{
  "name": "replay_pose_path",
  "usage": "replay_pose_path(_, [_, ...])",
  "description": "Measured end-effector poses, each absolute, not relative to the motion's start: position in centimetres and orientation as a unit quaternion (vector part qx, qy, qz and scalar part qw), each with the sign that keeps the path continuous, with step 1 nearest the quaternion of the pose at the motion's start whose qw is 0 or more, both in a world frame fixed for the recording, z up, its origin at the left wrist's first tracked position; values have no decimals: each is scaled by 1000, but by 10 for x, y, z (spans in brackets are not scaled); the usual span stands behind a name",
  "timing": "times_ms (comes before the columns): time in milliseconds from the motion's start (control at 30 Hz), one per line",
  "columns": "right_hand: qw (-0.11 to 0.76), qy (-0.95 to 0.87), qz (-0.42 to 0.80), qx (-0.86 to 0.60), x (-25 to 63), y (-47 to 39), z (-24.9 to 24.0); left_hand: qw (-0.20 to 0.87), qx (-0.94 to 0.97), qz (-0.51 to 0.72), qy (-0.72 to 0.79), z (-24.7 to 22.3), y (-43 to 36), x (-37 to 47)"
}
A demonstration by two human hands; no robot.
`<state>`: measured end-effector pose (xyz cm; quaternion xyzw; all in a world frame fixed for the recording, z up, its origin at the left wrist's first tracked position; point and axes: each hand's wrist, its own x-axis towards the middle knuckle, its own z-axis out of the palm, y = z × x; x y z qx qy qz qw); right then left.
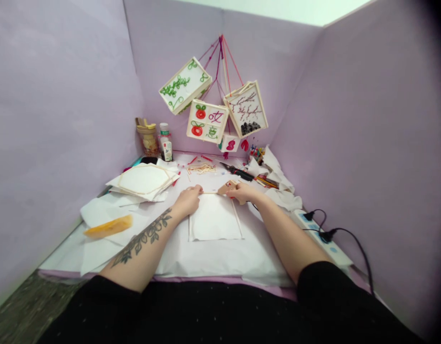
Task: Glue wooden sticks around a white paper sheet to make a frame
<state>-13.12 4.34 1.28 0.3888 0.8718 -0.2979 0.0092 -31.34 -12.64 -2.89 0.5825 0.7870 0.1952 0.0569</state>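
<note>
In front of me lies a white sheet (215,220) bordered by thin pale sticks that form a frame (238,220). My left hand (189,198) is closed, its fingertips pinching the frame at its far left corner. My right hand (243,192) grips a beige glue gun (226,188) whose nozzle points left, down at the frame's far edge. A black cord shows below the right wrist. How the left fingers meet the stick is too small to make out fully.
Paper sheets with stick outlines (145,179) are stacked at left, near an orange strip (109,226). Loose sticks (202,168) and black-handled pliers (238,172) lie behind. A power strip (322,236) stands at right. Decorated boxes (207,120) hang on strings against the back wall.
</note>
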Motion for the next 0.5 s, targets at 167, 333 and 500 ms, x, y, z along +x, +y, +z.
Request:
replay_pose_path(167, [5,862,-282,422,-115,47,27,57,587,195,784,-27,-127,-313])
replay_pose_path(333, [4,858,-299,418,-120,45,28,54,589,193,783,-27,-126,-313])
replay_pose_path(500, [21,854,-308,419,-116,58,21,52,591,191,782,-29,-126,-314])
